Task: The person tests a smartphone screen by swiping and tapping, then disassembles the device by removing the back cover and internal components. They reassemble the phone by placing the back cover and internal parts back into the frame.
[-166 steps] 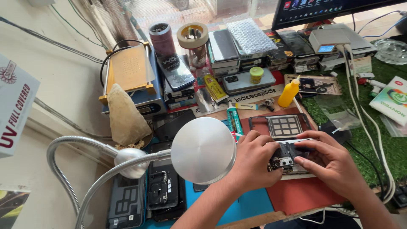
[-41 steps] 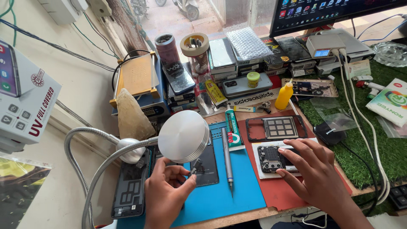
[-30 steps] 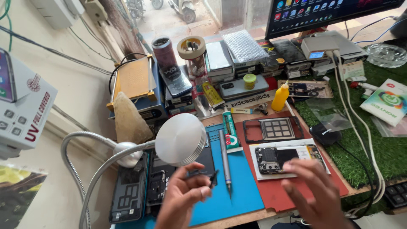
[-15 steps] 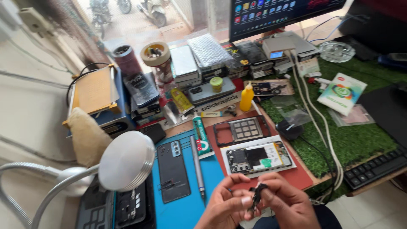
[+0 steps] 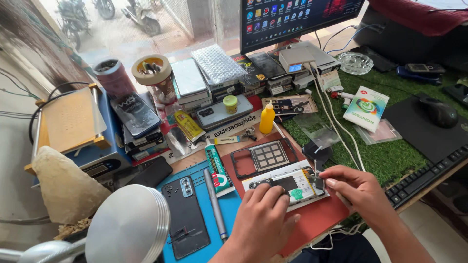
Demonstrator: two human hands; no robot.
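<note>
The opened phone [image 5: 287, 184] lies low in the middle of the frame, on a red mat [image 5: 317, 214]. The left hand [image 5: 265, 219] lies flat on its left end, fingers loose, gripping nothing. The right hand [image 5: 358, 192] pinches thin tweezers [image 5: 317, 168] at the phone's right end. A slip could scratch the tiny parts. A small piece could jump into the green grass mat [image 5: 390, 156] on the right and get lost.

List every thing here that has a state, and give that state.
opened phone: back off, insides showing, flat on the red mat
left hand: pressing on the phone
right hand: pinching tweezers at the phone's corner
black back cover: removed, lying on the blue mat
monitor: on
yellow bottle: upright, capped
</note>
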